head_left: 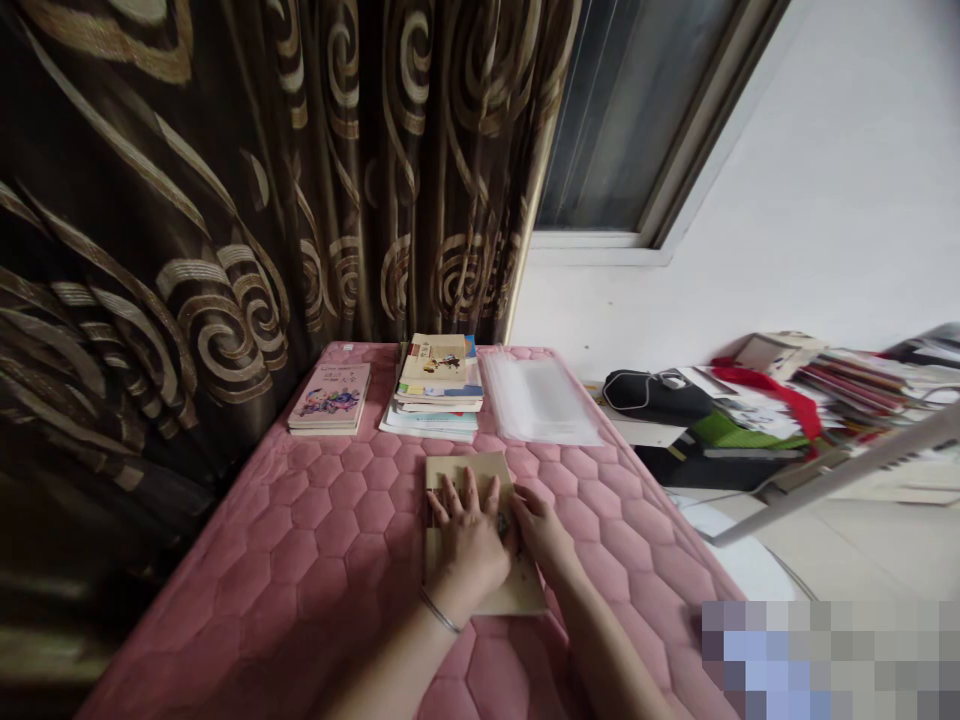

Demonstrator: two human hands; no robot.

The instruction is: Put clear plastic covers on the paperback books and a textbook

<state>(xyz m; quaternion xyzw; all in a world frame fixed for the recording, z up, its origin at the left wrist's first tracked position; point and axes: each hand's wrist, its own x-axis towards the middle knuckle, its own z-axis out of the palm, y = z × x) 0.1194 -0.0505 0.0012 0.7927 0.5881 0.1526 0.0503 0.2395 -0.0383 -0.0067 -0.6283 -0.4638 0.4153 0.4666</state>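
A beige-covered book (491, 592) lies flat on the pink quilted surface in front of me. My left hand (471, 535), with a thin bracelet at the wrist, rests on the cover with its fingers spread. At the book's right edge is my right hand (541, 525), its fingers drawn together against the side of the book. Whether those fingers grip the cover or something thin there is hidden. Part of the cover's picture is covered by the hands.
Behind the book stand a small pile of pink-covered books (330, 395), a taller mixed stack of books (437, 375) and clear plastic sleeves (540, 398). A dark patterned curtain (390, 180) hangs at the back left. Papers and a black case (658, 395) lie to the right.
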